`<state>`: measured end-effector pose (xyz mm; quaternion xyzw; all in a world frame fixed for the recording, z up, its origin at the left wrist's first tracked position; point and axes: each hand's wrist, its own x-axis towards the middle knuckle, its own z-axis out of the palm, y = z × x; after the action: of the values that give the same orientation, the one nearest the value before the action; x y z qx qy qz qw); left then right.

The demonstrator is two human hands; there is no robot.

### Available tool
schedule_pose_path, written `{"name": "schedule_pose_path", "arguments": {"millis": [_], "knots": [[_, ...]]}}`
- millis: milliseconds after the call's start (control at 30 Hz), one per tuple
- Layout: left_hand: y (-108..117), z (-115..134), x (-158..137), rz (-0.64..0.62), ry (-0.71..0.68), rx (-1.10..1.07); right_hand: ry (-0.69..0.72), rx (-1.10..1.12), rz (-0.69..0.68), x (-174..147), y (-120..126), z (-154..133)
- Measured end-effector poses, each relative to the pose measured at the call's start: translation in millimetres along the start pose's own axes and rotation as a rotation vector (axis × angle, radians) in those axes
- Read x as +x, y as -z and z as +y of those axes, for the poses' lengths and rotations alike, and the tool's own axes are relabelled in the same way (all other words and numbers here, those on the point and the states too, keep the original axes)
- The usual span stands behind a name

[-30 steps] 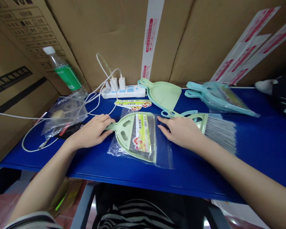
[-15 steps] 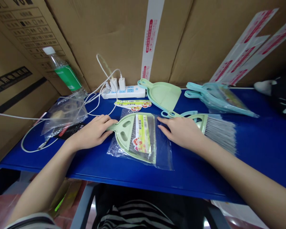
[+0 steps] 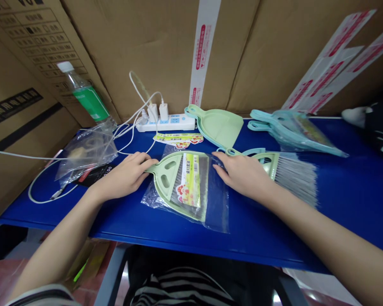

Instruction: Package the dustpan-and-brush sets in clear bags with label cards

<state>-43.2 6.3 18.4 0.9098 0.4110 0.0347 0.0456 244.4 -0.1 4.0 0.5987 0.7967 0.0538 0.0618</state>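
Left hand [image 3: 127,176] closed, thumb and fingers pinching the handle end of a light-green dustpan-and-brush set [image 3: 175,180] in clear plastic. Set lies flat on the blue table [image 3: 166,233], toward the front edge, left of centre, handle pointing to the left edge, printed card face up over grey bristles. Right hand [image 3: 245,172] at the bag's other end, by its rear right corner; thumb and forefinger tips slightly apart, cannot tell whether they hold any film. Green brush [image 3: 295,178] partly under that hand, bristles toward the right edge; blue brush [image 3: 254,151] just behind, mostly hidden. Paper labels [image 3: 178,138] behind the set. Along the back edge: white power strip [image 3: 178,123], green dustpan [image 3: 221,125] stacked on a blue one, bagged blue dustpan [image 3: 301,129] nearer the right rear corner. Green-labelled bottle [image 3: 91,102] toward the left rear corner.
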Motion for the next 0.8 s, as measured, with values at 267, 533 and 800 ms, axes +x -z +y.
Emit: {"name": "schedule_pose_path", "arguments": {"millis": [267, 533, 800], "knots": [[-3.2, -2.0, 2.7, 0.018, -0.02, 0.069, -0.013, 0.025, -0.039, -0.3, 1.4, 1.8], [-5.1, -3.1, 3.9, 0.033, -0.033, 0.106, -0.02, 0.001, -0.06, 1.1, 3.4, 3.4], [-7.8, -2.2, 0.9, 0.154, -0.122, 0.128, -0.018, 0.055, -0.102, -1.8, 7.6, 4.0]]}}
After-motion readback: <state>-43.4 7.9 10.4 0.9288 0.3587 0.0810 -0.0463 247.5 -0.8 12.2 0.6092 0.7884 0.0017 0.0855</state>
